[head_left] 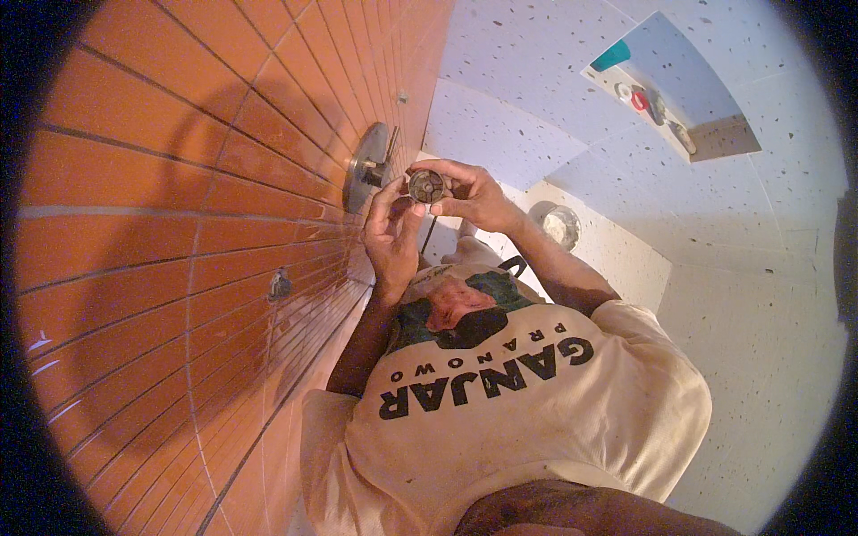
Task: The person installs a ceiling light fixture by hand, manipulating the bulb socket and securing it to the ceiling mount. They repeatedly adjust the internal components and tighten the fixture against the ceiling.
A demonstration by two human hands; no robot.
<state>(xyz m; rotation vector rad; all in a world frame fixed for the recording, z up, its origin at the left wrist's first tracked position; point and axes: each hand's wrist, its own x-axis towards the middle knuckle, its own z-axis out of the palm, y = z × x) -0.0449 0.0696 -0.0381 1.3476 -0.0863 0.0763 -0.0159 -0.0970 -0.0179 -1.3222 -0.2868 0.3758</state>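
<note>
Both hands are raised in front of my chest around a small round metal fitting [426, 186], which faces me with its hollow, ribbed side. My left hand [393, 234] grips its left and lower edge with thumb and fingers. From the other side, my right hand [478, 198] pinches it, index finger along the top and thumb below. Just left of the hands, a round metal plate [361, 167] is mounted on the orange tiled wall [232, 232]. A valve body [377, 171] with a thin lever sticks out from that plate, close to my left fingertips.
A pipe outlet [280, 284] juts from the orange wall lower down, and a smaller one [402, 97] sits farther up. Right of me, a wall niche [715, 116] holds a teal cup [611, 56], a red round item [638, 99] and other small things. A pale round container [560, 227] stands beyond my right forearm.
</note>
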